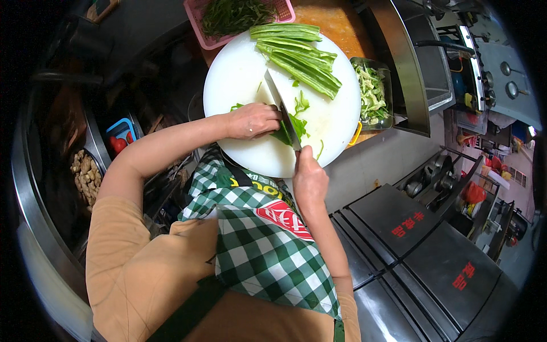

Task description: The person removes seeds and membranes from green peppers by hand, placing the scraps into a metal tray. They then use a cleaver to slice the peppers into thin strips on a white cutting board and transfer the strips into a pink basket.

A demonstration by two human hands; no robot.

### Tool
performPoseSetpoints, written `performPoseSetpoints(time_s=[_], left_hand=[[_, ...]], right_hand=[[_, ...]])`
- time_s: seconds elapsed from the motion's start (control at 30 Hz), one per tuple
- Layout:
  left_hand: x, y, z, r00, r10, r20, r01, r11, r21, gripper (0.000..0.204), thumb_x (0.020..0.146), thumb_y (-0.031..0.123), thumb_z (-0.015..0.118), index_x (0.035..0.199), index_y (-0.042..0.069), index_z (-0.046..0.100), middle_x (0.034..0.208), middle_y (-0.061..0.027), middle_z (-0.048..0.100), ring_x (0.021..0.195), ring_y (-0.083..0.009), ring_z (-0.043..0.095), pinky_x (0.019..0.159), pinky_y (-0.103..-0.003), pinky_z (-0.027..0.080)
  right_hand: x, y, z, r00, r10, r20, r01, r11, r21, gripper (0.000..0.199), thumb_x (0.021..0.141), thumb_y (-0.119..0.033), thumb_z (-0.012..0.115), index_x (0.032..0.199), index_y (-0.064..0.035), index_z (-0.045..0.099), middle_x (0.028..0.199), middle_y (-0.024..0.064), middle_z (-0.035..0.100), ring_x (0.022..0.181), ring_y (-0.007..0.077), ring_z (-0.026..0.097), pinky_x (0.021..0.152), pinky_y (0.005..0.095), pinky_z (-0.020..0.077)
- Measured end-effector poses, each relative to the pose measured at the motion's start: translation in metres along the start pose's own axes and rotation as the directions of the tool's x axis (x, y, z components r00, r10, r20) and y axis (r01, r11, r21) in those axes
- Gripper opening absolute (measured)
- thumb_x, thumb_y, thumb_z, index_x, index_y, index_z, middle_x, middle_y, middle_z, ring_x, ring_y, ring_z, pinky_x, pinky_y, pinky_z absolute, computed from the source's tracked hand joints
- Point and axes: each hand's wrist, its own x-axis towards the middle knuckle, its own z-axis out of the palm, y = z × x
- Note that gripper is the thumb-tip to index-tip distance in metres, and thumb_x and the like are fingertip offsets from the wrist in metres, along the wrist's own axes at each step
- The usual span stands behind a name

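A round white cutting board [231,80] lies in front of me. My left hand [253,121] presses down on a green vegetable [281,135], which looks like a green pepper, with its fingers curled beside the blade. In my right hand [310,178] is the handle of a kitchen knife [276,91], its blade slanting away to the upper left and down in the green pieces. Cut green bits [301,104] lie scattered right of the blade. Long ridged green pepper halves [302,64] are stacked at the board's far side. My left palm and fingertips are hidden.
Beyond the board stands a pink basket [199,25] of dark leafy greens. A clear container [388,102] of sliced green vegetable sits at its right, near a steel cabinet edge [419,97]. Ginger [86,176] and a blue tub [121,126] with red items are at left.
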Motion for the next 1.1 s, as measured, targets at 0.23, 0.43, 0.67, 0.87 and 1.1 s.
performPoseSetpoints(time_s=[0.23,0.43,0.67,0.87,1.1], left_hand=[[-0.004,0.000,0.001,0.999,-0.011,-0.040,0.012,1.000,0.011,0.011,0.076,0.010,0.063,0.083,0.004,0.055,0.085,-0.0096,0.053,0.081,-0.0283,0.054,0.070,-0.038,0.046],[0.000,0.002,-0.003,0.995,0.044,-0.087,-0.044,0.999,0.011,0.012,0.074,0.009,0.064,0.080,0.005,0.054,0.082,-0.0093,0.052,0.078,-0.0280,0.053,0.068,-0.038,0.046],[0.001,0.000,-0.002,0.993,0.058,-0.098,-0.057,0.998,0.022,0.012,0.074,0.009,0.064,0.077,0.004,0.053,0.081,-0.0093,0.051,0.077,-0.0278,0.052,0.067,-0.038,0.045],[-0.010,0.000,0.004,0.993,0.082,-0.088,-0.076,0.995,0.070,0.011,0.074,0.009,0.064,0.079,0.003,0.055,0.087,-0.0098,0.055,0.083,-0.0272,0.053,0.072,-0.038,0.045],[-0.022,0.003,-0.010,0.993,0.114,-0.035,-0.104,0.973,0.204,0.027,0.074,0.008,0.063,0.100,0.000,0.061,0.101,-0.0119,0.059,0.091,-0.0264,0.055,0.080,-0.037,0.046]], right_hand=[[0.005,-0.007,-0.013,1.000,0.023,0.015,-0.024,0.999,0.034,0.018,0.093,-0.020,0.048,0.090,-0.0044,0.039,0.064,0.0222,0.059,0.061,0.0437,0.058,0.053,0.0519,0.0440],[0.008,-0.005,0.001,1.000,0.027,-0.009,-0.027,0.999,0.046,0.018,0.093,-0.020,0.048,0.091,-0.0041,0.039,0.063,0.0221,0.058,0.060,0.0434,0.058,0.052,0.0514,0.0444],[0.011,-0.004,0.012,0.999,0.030,-0.033,-0.028,0.998,0.054,0.020,0.093,-0.022,0.048,0.092,-0.0038,0.040,0.063,0.0221,0.059,0.061,0.0434,0.059,0.053,0.0515,0.0446],[0.008,-0.009,0.013,0.999,-0.012,-0.033,0.013,0.998,0.056,0.020,0.093,-0.021,0.049,0.092,-0.0034,0.041,0.063,0.0224,0.059,0.059,0.0425,0.059,0.052,0.0509,0.0454],[0.010,-0.004,0.023,0.996,0.065,-0.055,-0.061,0.995,0.078,0.022,0.094,-0.023,0.049,0.092,-0.0036,0.039,0.063,0.0225,0.060,0.059,0.0435,0.059,0.051,0.0511,0.0457]])
